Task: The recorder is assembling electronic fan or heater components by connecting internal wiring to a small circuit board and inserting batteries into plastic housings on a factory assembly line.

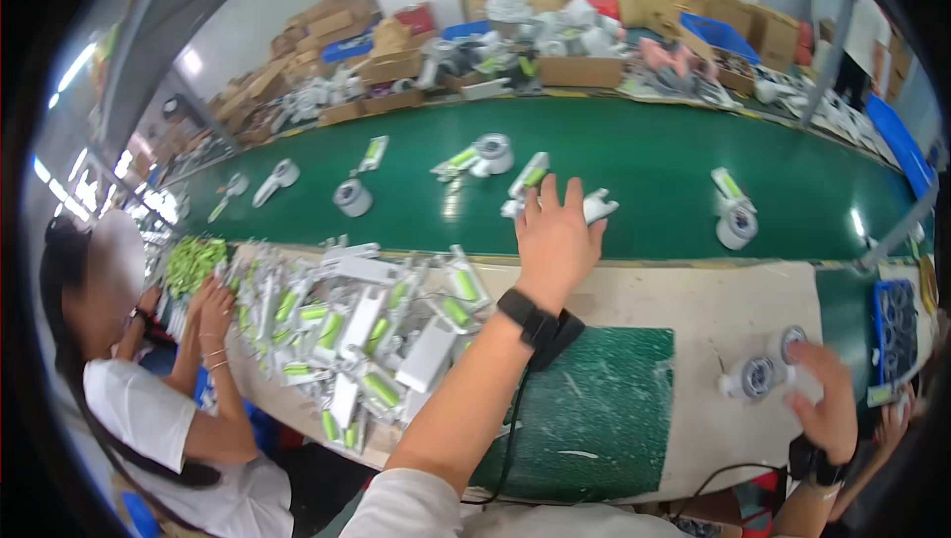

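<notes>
My left hand [557, 238] stretches out over the green conveyor belt, its fingers spread. Under and beside its fingertips lie a white plastic part with a light-green cell [531, 173] and another white piece [600, 206]. I cannot tell whether the hand touches them. At the right of the bench, my right hand [830, 401] is open, thumb and fingers apart. Its fingertips are at a white round-ended part [793, 340], partly covered by them. Just left of that lies a second white part with a grey round face [757, 376].
A heap of white parts with green cells [381, 330] covers the bench's left. A worn green mat [604, 409] lies before me. More round-headed white units [735, 225] dot the belt [654, 161]. A co-worker [168, 379] sits left; a blue tray [897, 330] stands right.
</notes>
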Demonstrator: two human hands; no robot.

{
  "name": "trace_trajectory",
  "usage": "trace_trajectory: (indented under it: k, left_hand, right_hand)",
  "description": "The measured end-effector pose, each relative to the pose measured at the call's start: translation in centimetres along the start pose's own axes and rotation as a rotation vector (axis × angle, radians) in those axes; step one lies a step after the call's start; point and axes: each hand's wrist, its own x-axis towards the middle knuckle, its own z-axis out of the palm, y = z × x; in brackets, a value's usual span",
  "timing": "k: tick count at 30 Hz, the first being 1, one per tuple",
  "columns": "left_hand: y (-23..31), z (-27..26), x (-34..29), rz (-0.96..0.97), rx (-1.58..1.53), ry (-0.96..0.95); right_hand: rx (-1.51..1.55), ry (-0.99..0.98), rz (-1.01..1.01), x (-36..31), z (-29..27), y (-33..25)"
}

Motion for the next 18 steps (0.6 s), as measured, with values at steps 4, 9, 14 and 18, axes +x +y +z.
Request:
trace_trajectory:
  k: [4,9,14,18]
  left_hand:
    - [-5.1,2.2,-0.2,-0.229,0.332,-0.055]
    - [-6.3,2.7,-0.1,-0.202,0.251,-0.084]
    - [-2.2,-1.2,-2.9,-0.204,0.08,0.012]
    - [3.0,-3.7,-8.5,-0.097,0.017,-0.055]
  right_hand:
    - [0.177,-0.186,-0.157,2.5,3.2,-2.9]
    - [0.118,-0.134,-0.169,3.4,4.3,-4.9]
    - [0.165,-0.182,-0.177,1.9,6.0,-3.9]
    - [0.24,-0.207,-0.182,0.6,7.2,-3.7]
